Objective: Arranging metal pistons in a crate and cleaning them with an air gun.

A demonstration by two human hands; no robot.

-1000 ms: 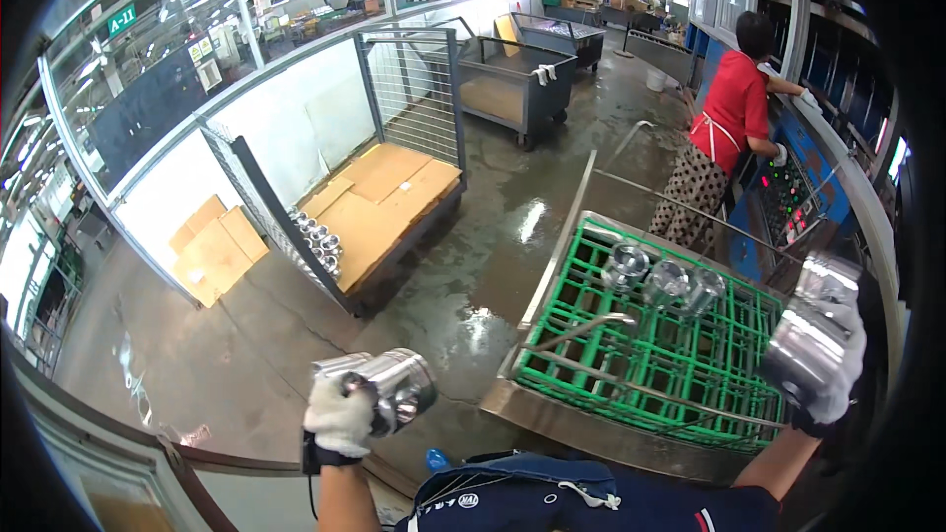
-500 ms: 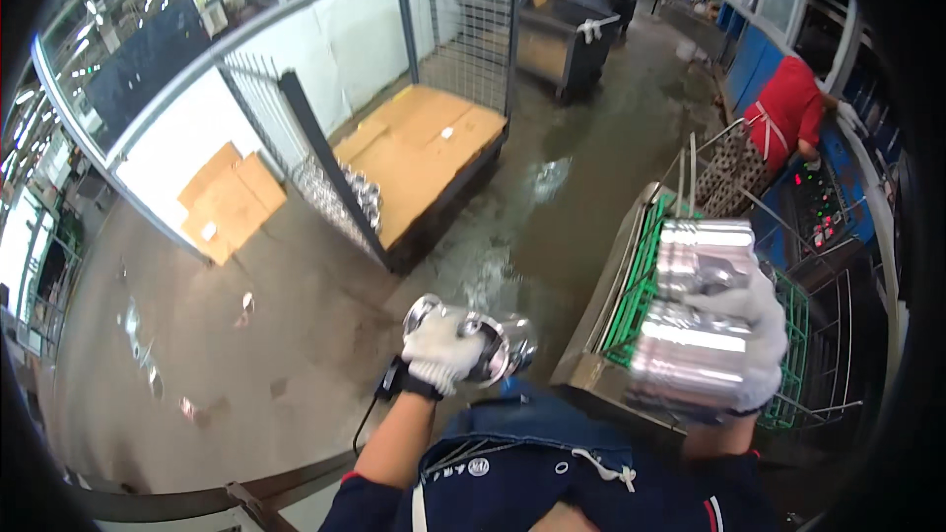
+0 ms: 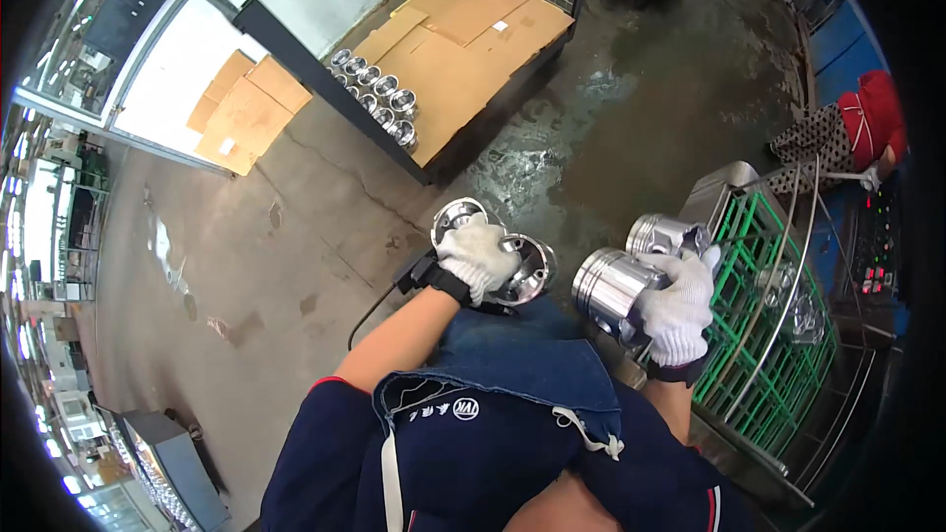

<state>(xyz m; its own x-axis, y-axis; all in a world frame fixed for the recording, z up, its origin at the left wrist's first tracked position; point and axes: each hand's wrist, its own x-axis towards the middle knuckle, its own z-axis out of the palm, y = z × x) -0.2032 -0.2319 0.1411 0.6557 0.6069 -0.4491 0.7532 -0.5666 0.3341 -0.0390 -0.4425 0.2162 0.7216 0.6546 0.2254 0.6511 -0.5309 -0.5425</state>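
My left hand (image 3: 478,254), in a white knit glove, is closed on two shiny metal pistons. One piston (image 3: 458,209) sticks out above the fingers, and the other piston (image 3: 533,274) shows its hollow end beside them. In my gloved right hand (image 3: 678,303) are two more pistons: a large ringed piston (image 3: 604,286) lying sideways and another piston (image 3: 658,233) just beyond it. Both hands are in front of my dark apron, the right one beside a green slatted rack (image 3: 754,236). Several more pistons (image 3: 379,99) stand in rows on a cardboard-lined cart (image 3: 478,34).
Shiny metal parts (image 3: 793,305) lie on the green rack, behind curved metal rods. Beyond it a person in red (image 3: 872,123) works at a blue machine panel (image 3: 872,246). Cardboard sheets (image 3: 254,113) lean against the wall. The floor (image 3: 512,163) has wet patches.
My view has turned rightward and down, toward the cart and floor. The right hand has come away from over the green rack, bringing its two pistons closer to my body; the left keeps its hold.
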